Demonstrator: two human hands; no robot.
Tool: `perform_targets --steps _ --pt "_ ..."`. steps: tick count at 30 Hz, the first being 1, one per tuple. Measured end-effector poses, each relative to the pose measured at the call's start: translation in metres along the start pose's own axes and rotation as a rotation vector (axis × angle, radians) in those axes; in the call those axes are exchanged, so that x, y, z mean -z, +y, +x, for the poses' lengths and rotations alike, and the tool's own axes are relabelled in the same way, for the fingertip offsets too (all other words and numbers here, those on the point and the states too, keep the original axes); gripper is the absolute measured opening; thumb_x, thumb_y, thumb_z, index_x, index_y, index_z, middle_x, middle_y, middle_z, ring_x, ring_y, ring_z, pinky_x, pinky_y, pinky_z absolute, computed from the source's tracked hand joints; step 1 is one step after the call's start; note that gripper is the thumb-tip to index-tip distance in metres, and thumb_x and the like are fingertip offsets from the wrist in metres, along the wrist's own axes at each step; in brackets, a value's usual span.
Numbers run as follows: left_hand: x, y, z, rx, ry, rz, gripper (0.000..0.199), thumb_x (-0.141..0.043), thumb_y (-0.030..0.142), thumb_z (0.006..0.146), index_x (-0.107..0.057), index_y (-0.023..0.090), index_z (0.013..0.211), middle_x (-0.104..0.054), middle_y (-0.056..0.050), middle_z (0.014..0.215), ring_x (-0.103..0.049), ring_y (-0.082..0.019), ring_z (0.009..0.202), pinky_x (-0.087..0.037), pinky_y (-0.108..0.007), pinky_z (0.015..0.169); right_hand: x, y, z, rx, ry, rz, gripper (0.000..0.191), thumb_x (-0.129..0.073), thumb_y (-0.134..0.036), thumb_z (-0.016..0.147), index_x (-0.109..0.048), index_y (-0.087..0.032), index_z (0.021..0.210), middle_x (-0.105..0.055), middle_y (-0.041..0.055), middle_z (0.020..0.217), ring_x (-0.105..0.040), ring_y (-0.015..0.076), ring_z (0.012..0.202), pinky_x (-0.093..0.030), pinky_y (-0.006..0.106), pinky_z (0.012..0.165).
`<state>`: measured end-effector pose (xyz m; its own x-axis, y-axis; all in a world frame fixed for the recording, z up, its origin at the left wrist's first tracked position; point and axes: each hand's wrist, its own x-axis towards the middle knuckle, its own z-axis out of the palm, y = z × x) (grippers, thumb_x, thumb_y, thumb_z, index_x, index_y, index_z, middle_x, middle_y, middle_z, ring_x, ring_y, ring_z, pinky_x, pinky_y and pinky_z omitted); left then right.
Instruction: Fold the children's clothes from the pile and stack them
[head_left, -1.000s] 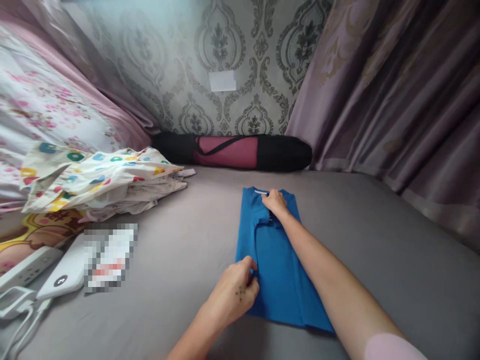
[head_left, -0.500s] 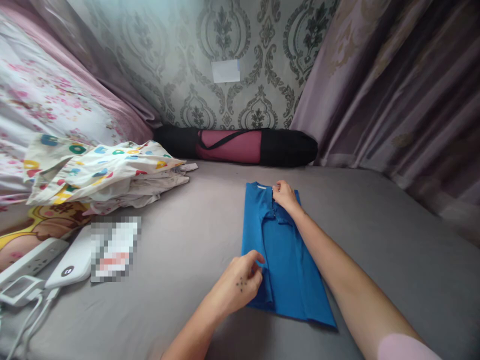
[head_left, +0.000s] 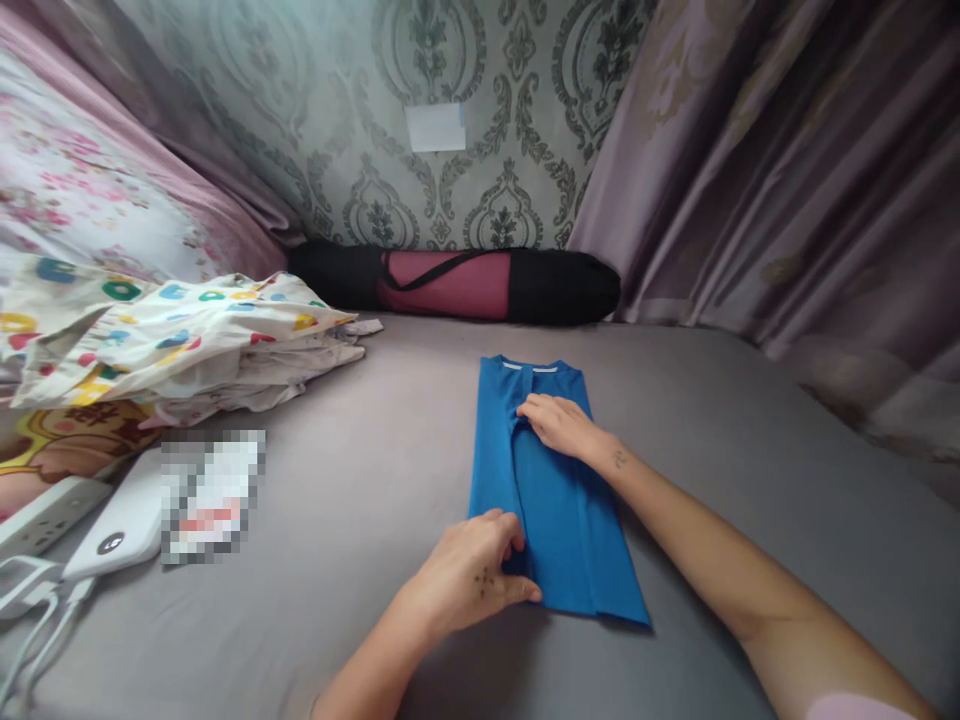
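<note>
A blue garment lies folded into a long narrow strip on the grey bed sheet, its neckline toward the wall. My right hand rests flat on the upper part of the strip, palm down, fingers together. At the near left corner, my left hand pinches the garment's edge between curled fingers and thumb. Both forearms reach in from the bottom of the view.
A stack of patterned clothes sits at the left. A white power bank and a power strip with cables lie at the near left. A black and pink rolled mat bag lies against the wall. Curtains hang at the right.
My right hand slid down from the collar to the upper middle of the blue garment and now lies flat. My left hand shifted slightly toward the near edge, still on the fabric.
</note>
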<state>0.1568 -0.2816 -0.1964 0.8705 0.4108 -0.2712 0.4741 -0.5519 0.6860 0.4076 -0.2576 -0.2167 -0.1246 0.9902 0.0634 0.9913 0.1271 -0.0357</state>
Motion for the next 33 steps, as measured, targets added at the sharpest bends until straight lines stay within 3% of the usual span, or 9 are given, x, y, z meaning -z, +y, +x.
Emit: perform_targets --steps 4,9,12,15,18,21,24,30,33 --pt "-0.001 0.001 -0.001 -0.009 0.015 0.033 0.021 -0.067 0.032 0.077 -0.062 0.023 0.095 -0.065 -0.001 0.094 -0.058 -0.016 0.081 -0.038 -0.024 0.068 0.016 -0.016 -0.004 -0.054 -0.004 -0.196 0.032 -0.037 -0.009 0.089 -0.068 -0.015 0.095 -0.061 0.0144 0.104 -0.055 0.0245 0.098 -0.039 0.035 0.084" --pt "-0.003 0.005 -0.001 -0.031 0.050 0.014 0.011 -0.054 0.020 0.079 -0.064 0.022 0.082 -0.066 0.000 0.081 -0.057 -0.013 0.069 -0.036 -0.023 0.061 0.030 -0.021 0.001 -0.160 -0.060 -0.100 0.028 -0.044 -0.021 0.087 -0.072 -0.019 0.084 -0.065 0.0115 0.099 -0.057 0.0249 0.097 -0.039 0.036 0.087" --pt "-0.001 0.007 -0.002 -0.044 0.038 -0.030 0.014 -0.052 0.020 0.080 -0.065 0.022 0.082 -0.067 0.000 0.077 -0.057 -0.013 0.066 -0.035 -0.022 0.058 0.023 -0.016 0.019 -0.256 0.044 -0.035 0.040 -0.032 -0.024 0.094 -0.069 -0.015 0.105 -0.065 0.0127 0.114 -0.055 0.0258 0.111 -0.036 0.036 0.098" --pt "0.003 0.008 -0.003 -0.059 -0.018 -0.071 0.015 -0.053 0.026 0.083 -0.067 0.022 0.084 -0.068 0.000 0.076 -0.059 -0.013 0.066 -0.036 -0.021 0.058 0.003 -0.013 0.040 -0.305 0.088 0.027 0.054 -0.028 -0.034 0.097 -0.045 -0.005 0.139 -0.043 0.0174 0.146 -0.035 0.0272 0.136 -0.022 0.038 0.112" --pt "0.005 0.009 -0.004 -0.069 -0.055 -0.068 0.017 -0.055 0.032 0.085 -0.068 0.022 0.083 -0.069 -0.001 0.078 -0.060 -0.014 0.068 -0.037 -0.022 0.057 -0.020 -0.009 0.053 -0.428 0.002 0.076 0.067 -0.025 -0.043 0.098 -0.025 0.002 0.148 -0.020 0.0202 0.156 -0.015 0.0287 0.145 -0.011 0.042 0.116" --pt "0.004 0.009 -0.004 -0.082 -0.054 -0.059 0.016 -0.056 0.032 0.085 -0.068 0.022 0.083 -0.069 -0.002 0.079 -0.060 -0.014 0.068 -0.037 -0.022 0.057 -0.029 -0.004 0.060 -0.513 -0.118 0.101 0.071 -0.022 -0.046 0.097 -0.023 0.003 0.148 -0.017 0.0213 0.156 -0.013 0.0306 0.145 -0.010 0.045 0.116" --pt "0.001 0.008 -0.002 -0.092 -0.016 -0.042 0.018 -0.053 0.032 0.088 -0.067 0.023 0.083 -0.069 -0.001 0.077 -0.059 -0.013 0.066 -0.036 -0.022 0.057 -0.025 -0.002 0.069 -0.502 -0.105 0.098 0.069 -0.021 -0.045 0.098 -0.024 0.002 0.148 -0.020 0.0208 0.155 -0.015 0.0305 0.144 -0.008 0.048 0.116" --pt "-0.003 0.000 0.005 -0.084 0.141 0.021 0.022 -0.042 0.029 0.094 -0.062 0.021 0.088 -0.067 -0.005 0.090 -0.060 -0.015 0.076 -0.039 -0.024 0.065 -0.026 -0.017 0.095 -0.271 -0.061 0.126 0.064 -0.022 -0.039 0.097 -0.026 -0.001 0.148 -0.021 0.0160 0.156 -0.013 0.0250 0.146 -0.004 0.043 0.118" --pt "-0.005 -0.005 0.006 -0.081 0.114 0.084 0.014 -0.046 0.024 0.091 -0.060 0.022 0.091 -0.065 -0.004 0.092 -0.060 -0.016 0.078 -0.039 -0.025 0.065 -0.035 -0.018 0.109 -0.286 -0.080 0.111 0.065 -0.023 -0.039 0.097 -0.026 0.001 0.148 -0.021 0.0167 0.156 -0.012 0.0255 0.146 -0.005 0.041 0.118"
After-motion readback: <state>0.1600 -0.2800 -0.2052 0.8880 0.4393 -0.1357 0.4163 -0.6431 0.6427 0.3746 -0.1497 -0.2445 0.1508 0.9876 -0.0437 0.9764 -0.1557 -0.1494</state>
